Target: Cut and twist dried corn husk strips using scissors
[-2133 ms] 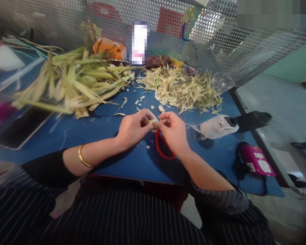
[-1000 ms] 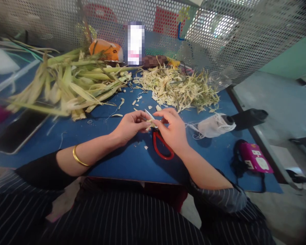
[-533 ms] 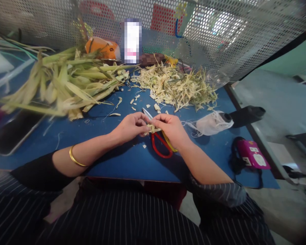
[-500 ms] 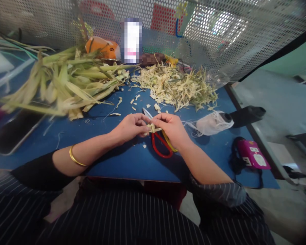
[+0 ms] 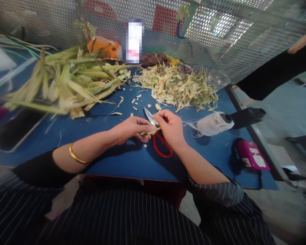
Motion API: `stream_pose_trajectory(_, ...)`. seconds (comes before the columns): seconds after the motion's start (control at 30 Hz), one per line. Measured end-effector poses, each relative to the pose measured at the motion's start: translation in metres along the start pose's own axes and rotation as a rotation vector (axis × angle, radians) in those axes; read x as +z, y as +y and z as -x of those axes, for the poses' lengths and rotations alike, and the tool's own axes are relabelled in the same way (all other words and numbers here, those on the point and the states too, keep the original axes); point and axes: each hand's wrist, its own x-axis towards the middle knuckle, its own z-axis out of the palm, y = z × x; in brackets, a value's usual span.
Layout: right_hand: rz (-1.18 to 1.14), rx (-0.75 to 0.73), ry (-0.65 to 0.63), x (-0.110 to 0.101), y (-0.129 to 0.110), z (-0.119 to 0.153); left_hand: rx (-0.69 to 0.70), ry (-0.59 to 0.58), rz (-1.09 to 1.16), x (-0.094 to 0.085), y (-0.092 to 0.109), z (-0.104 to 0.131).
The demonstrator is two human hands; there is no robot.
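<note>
Between my hands is a pale green-yellow strip of corn husk (image 5: 154, 131), mostly covered by my fingers. My left hand (image 5: 135, 128) pinches its left part, thumb on top. From the right, my right hand (image 5: 171, 127) pinches the strip's upper end. Beneath my hands on the blue table lies a pair of scissors (image 5: 161, 153) with a red handle loop; its blades point away from me. Small husk scraps (image 5: 135, 101) are scattered just beyond my hands.
Whole corn husks (image 5: 76, 80) are heaped at the back left, shredded husk (image 5: 178, 86) at the back right. White thread (image 5: 210, 125) on a cone and a magenta device (image 5: 253, 154) lie right. A phone (image 5: 134, 42) stands against the perforated screen. Another person's dark sleeve (image 5: 267, 76) shows at right.
My left thumb and fingers have shifted right over the strip, and my right hand has risen slightly. The yellow scissor handle is now hidden. Another person's arm has entered at the upper right.
</note>
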Motion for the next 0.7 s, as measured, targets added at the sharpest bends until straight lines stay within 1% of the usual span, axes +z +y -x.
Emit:
stream_pose_trajectory(0.13,0.047,-0.069,-0.071,0.002,-0.004,0.002,0.053,0.011,-0.127,0.006,-0.003,0.001)
stream_pose_trajectory(0.23,0.085,-0.137,-0.012,0.004,-0.003,0.003,0.041,-0.022,-0.115,0.008,-0.003,0.003)
stream_pose_trajectory(0.3,0.078,-0.118,0.011,0.005,-0.002,0.003,0.037,-0.013,-0.102,0.007,-0.002,0.003)
stream_pose_trajectory(0.37,0.026,-0.052,-0.012,0.003,-0.002,0.002,0.030,0.026,-0.094,0.006,-0.001,0.003)
stream_pose_trajectory(0.47,-0.031,0.016,-0.082,-0.005,-0.004,0.000,0.039,0.105,-0.083,0.003,0.000,0.002)
stream_pose_trajectory(0.57,0.008,0.012,-0.190,-0.012,-0.006,-0.002,0.054,0.145,-0.090,0.000,0.001,0.001)
stream_pose_trajectory(0.6,0.026,0.000,-0.206,-0.013,-0.005,-0.002,0.051,0.147,-0.096,0.000,0.001,0.001)
stream_pose_trajectory(0.63,0.044,-0.016,-0.196,-0.012,-0.004,-0.002,0.046,0.147,-0.104,-0.001,0.002,0.001)
stream_pose_trajectory(0.7,0.077,-0.040,-0.115,-0.009,0.000,-0.001,0.057,0.145,-0.132,-0.001,0.003,0.001)
